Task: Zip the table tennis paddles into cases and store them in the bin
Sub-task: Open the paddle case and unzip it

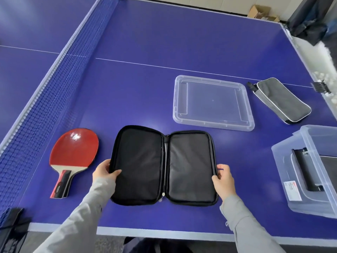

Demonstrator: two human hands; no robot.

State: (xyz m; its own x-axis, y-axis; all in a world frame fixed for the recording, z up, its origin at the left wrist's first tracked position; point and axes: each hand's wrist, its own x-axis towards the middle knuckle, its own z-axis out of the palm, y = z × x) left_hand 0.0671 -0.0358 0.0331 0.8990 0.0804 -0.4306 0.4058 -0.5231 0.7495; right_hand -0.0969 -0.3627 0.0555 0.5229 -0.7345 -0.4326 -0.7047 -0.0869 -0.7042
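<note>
A black zip case (164,166) lies spread open flat on the blue table, both halves showing their dark lining, nothing inside. My left hand (104,171) grips its left edge, thumb on the lining. My right hand (223,178) pinches its right edge. To the left of the case lies a red-faced paddle (73,155), its handle pointing toward me. A clear plastic bin (310,172) stands at the right edge and holds a dark case (306,171). Another grey and black case (281,100), zipped, lies at the far right.
The bin's clear lid (212,102) lies flat beyond the open case. The blue net (54,84) runs along the left side. The table's near edge (164,232) is just in front of me. Boxes and dark bags sit on the floor past the far corner.
</note>
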